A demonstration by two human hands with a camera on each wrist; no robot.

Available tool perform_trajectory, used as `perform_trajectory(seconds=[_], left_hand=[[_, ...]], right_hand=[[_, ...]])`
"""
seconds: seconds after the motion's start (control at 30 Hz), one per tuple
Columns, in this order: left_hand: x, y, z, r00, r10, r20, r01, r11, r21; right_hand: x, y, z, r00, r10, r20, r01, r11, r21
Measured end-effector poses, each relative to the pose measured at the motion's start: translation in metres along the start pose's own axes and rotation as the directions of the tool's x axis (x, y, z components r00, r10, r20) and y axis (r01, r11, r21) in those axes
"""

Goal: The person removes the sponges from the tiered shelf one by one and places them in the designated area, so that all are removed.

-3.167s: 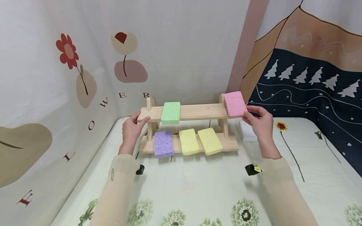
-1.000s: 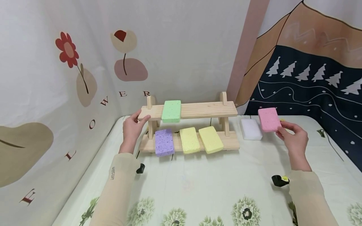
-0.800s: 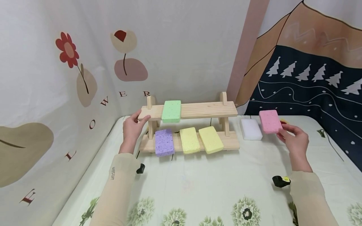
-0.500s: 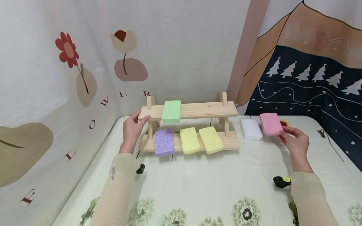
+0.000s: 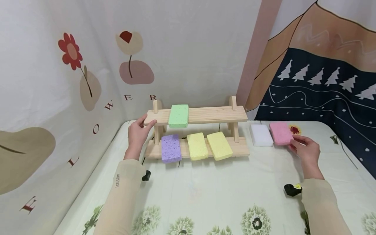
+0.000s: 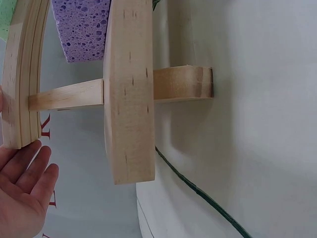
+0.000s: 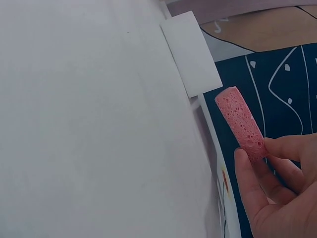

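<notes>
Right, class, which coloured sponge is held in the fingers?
The pink sponge, pinched by the right hand beside the white block; the green sponge, purple sponge and both yellow sponges rest on the wooden rack.

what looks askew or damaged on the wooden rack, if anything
The rightmost yellow sponge on the lower shelf looks askew: it slants more than the other yellow sponge and the purple sponge in the same row. No damage stands out.

a wooden rack [image 5: 217,114] bears four sponges [image 5: 179,116], printed cloth [image 5: 217,186] a white block [image 5: 261,135].
</notes>
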State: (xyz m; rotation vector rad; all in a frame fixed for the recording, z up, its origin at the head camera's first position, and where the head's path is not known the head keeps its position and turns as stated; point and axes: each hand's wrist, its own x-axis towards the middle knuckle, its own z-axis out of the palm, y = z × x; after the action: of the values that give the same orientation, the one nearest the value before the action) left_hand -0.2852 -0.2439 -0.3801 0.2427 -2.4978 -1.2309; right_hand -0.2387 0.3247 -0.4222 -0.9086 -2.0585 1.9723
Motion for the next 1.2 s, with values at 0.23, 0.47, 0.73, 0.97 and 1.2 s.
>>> perform_trajectory(seconds=[0.23,0.47,0.73,0.97,1.2], left_hand=[[0.000,0.001,0.000,1.000,-0.004,0.001,0.004,1.000,0.002],[-0.001,0.002,0.000,1.000,0.011,-0.004,-0.011,1.000,-0.001],[-0.001,0.002,0.000,1.000,0.016,-0.004,-0.016,1.000,-0.004],[0.000,0.000,0.000,1.000,0.016,-0.006,-0.016,1.000,-0.008],[-0.001,0.001,0.000,1.000,0.022,-0.010,-0.022,1.000,-0.007]], right_hand=[[0.008,0.005,0.000,1.000,0.009,0.013,-0.008,0.996,-0.091],[0.012,0.010,0.002,0.999,0.028,0.026,-0.023,0.985,-0.172],[0.011,0.012,0.003,0.999,0.017,0.032,-0.010,0.976,-0.218],[0.011,0.011,0.002,0.999,0.014,0.042,-0.004,0.970,-0.241],[0.010,0.010,0.001,0.998,-0.023,0.056,0.039,0.952,-0.305]])
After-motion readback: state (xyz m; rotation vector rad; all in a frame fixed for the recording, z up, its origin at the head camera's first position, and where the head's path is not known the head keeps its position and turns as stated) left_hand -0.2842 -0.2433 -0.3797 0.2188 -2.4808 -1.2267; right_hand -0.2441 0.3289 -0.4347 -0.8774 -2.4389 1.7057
